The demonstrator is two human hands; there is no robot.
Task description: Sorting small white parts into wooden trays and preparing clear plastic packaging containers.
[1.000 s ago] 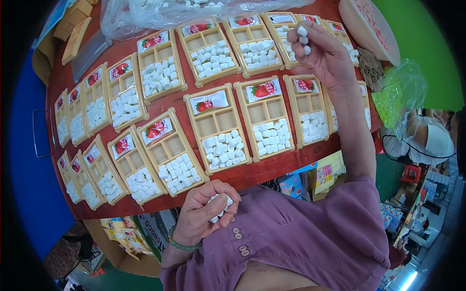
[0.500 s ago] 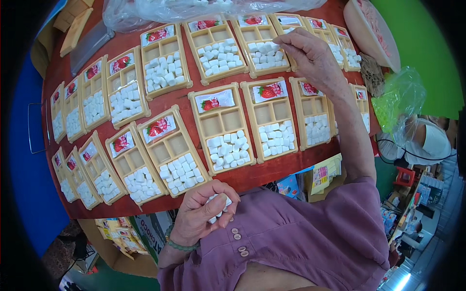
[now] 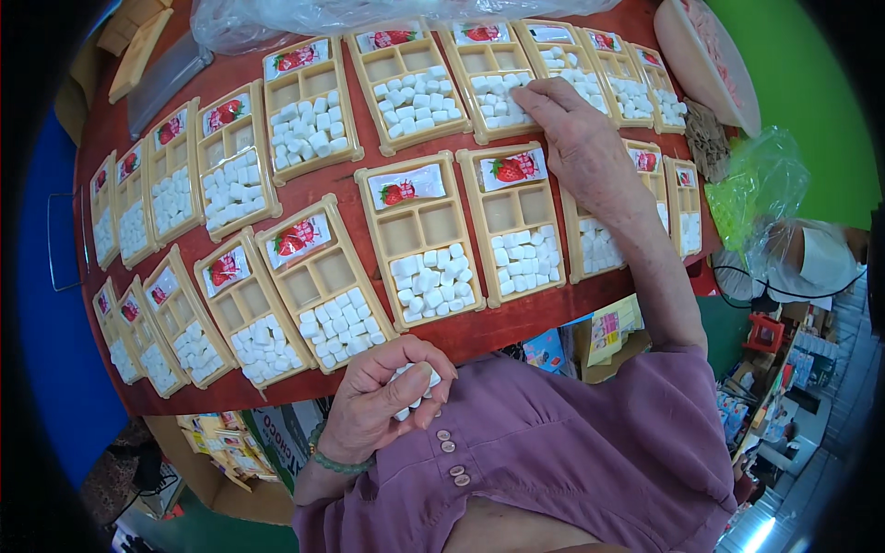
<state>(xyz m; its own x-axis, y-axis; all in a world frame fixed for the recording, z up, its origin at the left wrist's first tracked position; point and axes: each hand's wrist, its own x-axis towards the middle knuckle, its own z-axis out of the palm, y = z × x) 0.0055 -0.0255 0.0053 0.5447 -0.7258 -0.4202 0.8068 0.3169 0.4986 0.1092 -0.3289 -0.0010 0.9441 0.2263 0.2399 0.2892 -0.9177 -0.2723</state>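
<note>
Close to my body, my left hand (image 3: 380, 398) is curled around a small handful of white mini marshmallows (image 3: 414, 391). My right hand (image 3: 583, 138) reaches over the back row, its fingers pinched and pointing down. Its fingertips touch the marshmallows (image 3: 498, 103) in the large compartment of a cream tray (image 3: 473, 62); whatever they may hold is hidden. That tray also has two small bare compartments and a white sachet with a strawberry picture (image 3: 480, 33). My right hand and forearm cover part of a front-row tray (image 3: 575, 261).
Several similar trays, such as a front one (image 3: 402, 237), stand in two rows on the red table (image 3: 516, 327). Clear plastic sheeting (image 3: 277, 20) lies along the back. A pale basin (image 3: 678, 55) and a green plastic bag (image 3: 756, 198) are at the right. Below is a cardboard box (image 3: 244, 502).
My right hand has come down from just above the marshmallows to touch them in the back-row tray. My left hand keeps its handful in nearly the same place.
</note>
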